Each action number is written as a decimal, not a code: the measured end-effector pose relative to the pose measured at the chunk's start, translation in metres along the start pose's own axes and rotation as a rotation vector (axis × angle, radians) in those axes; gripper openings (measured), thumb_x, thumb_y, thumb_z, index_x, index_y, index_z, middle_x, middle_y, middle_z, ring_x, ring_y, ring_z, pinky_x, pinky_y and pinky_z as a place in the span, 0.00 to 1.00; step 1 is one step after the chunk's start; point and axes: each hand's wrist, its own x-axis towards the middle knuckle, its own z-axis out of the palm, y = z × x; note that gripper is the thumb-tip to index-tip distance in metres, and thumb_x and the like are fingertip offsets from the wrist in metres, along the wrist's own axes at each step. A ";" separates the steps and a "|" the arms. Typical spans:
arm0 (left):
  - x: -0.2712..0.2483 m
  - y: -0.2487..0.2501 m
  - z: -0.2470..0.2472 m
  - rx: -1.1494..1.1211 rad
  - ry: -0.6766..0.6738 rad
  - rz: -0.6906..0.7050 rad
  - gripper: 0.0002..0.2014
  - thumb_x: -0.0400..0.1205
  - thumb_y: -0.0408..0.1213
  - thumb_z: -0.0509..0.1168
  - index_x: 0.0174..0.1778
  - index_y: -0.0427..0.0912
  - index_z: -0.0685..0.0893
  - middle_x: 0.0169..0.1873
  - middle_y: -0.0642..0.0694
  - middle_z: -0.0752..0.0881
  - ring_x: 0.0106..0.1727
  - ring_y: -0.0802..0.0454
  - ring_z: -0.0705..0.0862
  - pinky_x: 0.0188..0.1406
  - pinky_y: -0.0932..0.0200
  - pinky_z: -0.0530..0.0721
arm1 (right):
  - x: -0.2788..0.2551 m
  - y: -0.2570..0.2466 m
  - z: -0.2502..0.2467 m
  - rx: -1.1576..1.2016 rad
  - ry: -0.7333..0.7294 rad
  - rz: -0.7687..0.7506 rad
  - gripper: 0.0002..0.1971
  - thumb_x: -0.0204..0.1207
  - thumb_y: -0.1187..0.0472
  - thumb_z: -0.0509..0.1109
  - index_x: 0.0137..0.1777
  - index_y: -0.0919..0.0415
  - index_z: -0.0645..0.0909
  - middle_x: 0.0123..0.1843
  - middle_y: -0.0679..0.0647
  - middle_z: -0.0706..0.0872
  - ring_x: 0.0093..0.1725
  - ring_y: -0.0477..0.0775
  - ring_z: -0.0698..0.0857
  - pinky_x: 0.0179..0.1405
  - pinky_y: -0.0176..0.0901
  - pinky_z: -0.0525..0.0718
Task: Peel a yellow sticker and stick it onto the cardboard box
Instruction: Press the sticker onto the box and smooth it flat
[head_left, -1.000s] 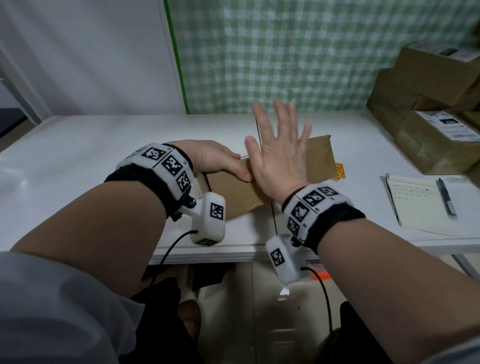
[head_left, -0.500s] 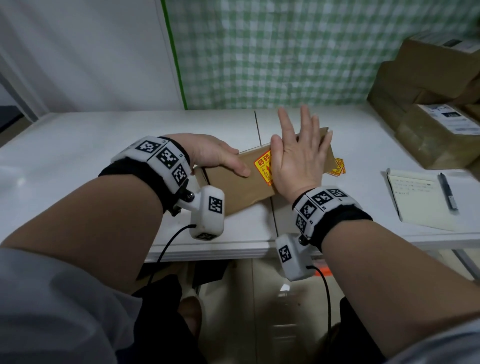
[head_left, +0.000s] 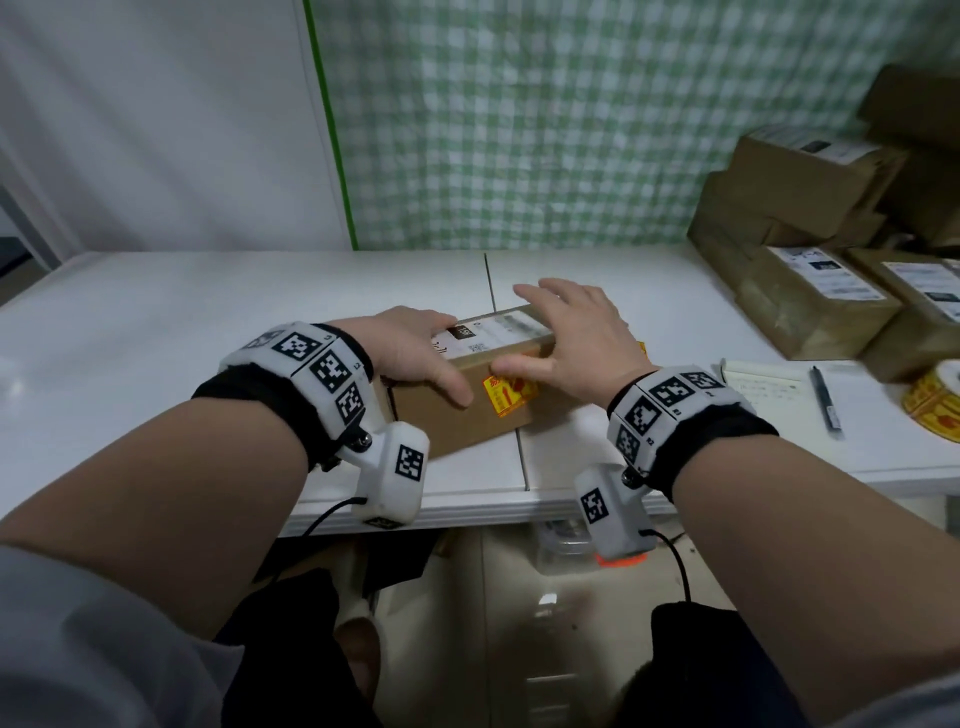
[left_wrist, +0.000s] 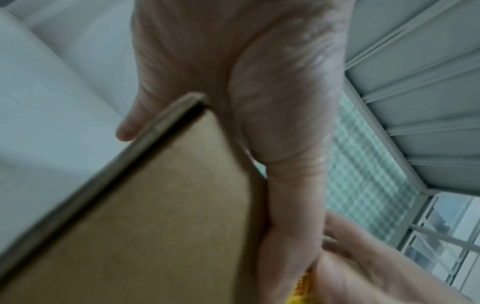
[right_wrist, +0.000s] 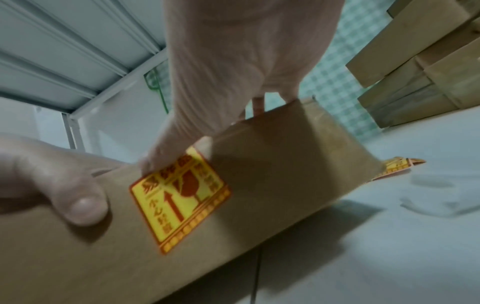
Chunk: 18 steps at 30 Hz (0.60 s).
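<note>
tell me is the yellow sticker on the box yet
On. The yellow sticker lies flat on the near side of the cardboard box, no corner lifted; the right hand touches its top edge.

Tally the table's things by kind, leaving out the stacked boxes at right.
Box: 1
Stickers: 2, one stuck on the box, one loose behind it
Sticker roll: 1
Notepad: 1
Pen: 1
Total: 6
</note>
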 end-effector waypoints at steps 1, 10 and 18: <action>0.000 -0.001 0.000 0.058 0.027 -0.004 0.57 0.49 0.58 0.80 0.78 0.57 0.65 0.67 0.47 0.77 0.64 0.46 0.78 0.64 0.48 0.81 | -0.002 0.001 0.000 -0.005 -0.052 0.028 0.50 0.58 0.25 0.68 0.80 0.43 0.59 0.83 0.54 0.61 0.80 0.62 0.60 0.77 0.64 0.63; 0.010 -0.023 0.000 0.206 0.284 -0.156 0.54 0.55 0.56 0.78 0.78 0.58 0.62 0.66 0.40 0.69 0.70 0.37 0.67 0.62 0.44 0.77 | 0.002 -0.008 0.007 0.330 -0.130 0.445 0.34 0.74 0.45 0.68 0.76 0.58 0.64 0.68 0.61 0.74 0.64 0.63 0.81 0.60 0.51 0.82; 0.040 -0.031 -0.006 -0.015 0.328 -0.130 0.53 0.62 0.53 0.78 0.81 0.55 0.56 0.72 0.36 0.62 0.74 0.37 0.65 0.68 0.44 0.73 | 0.039 -0.011 0.017 0.926 -0.256 0.619 0.32 0.76 0.51 0.68 0.77 0.60 0.64 0.68 0.57 0.76 0.58 0.59 0.82 0.52 0.49 0.87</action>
